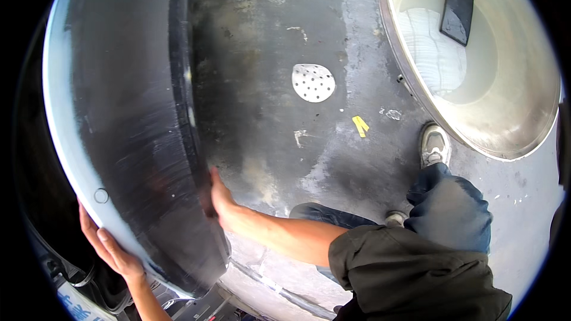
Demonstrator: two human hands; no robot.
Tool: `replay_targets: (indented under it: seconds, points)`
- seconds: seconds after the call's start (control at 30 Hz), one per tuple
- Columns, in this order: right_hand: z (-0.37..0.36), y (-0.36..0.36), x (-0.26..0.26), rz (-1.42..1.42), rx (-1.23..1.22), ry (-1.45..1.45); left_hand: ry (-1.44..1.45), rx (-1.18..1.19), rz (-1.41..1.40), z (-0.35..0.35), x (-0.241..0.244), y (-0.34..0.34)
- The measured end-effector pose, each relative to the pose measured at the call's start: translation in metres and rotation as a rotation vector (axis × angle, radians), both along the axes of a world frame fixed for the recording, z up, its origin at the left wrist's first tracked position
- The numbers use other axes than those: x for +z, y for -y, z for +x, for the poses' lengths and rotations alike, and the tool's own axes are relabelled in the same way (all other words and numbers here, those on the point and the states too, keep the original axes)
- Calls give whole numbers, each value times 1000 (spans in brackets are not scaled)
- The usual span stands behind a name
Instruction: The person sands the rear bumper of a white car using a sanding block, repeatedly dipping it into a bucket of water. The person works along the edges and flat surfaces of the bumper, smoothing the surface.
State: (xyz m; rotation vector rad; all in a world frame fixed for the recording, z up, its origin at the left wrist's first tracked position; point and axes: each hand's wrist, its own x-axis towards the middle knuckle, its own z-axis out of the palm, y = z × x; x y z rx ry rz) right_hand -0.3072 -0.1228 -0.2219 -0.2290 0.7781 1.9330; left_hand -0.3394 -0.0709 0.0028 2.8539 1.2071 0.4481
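Note:
A long curved dark panel with a pale blue-white edge, apparently a car bumper cover, spans the left side of the view. A small round outline shows near its pale edge. My left hand grips that outer edge near the lower end, thumb on the surface and fingers curled around the rim. On the opposite, dark edge, my right hand holds the panel, its fingers mostly hidden behind it.
A round pale tub of water at upper right holds a dark rectangular pad. On the grey floor lie a perforated white disc and yellow tape pieces. My shoe stands beside the tub. Dark car parts are at lower left.

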Motion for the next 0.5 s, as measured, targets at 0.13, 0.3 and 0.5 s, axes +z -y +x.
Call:
replay_targets:
  seconds: [0.13,0.3,0.5]
  points:
    - [54,-10,9,55,-233,288,52,53,-23,3,3,8]
    - [18,-20,-16,118,-688,396,39,23,2,10,-1,2]
    - [-57,-25,-33,104,-130,-12,-25,3,26,0,2,0]
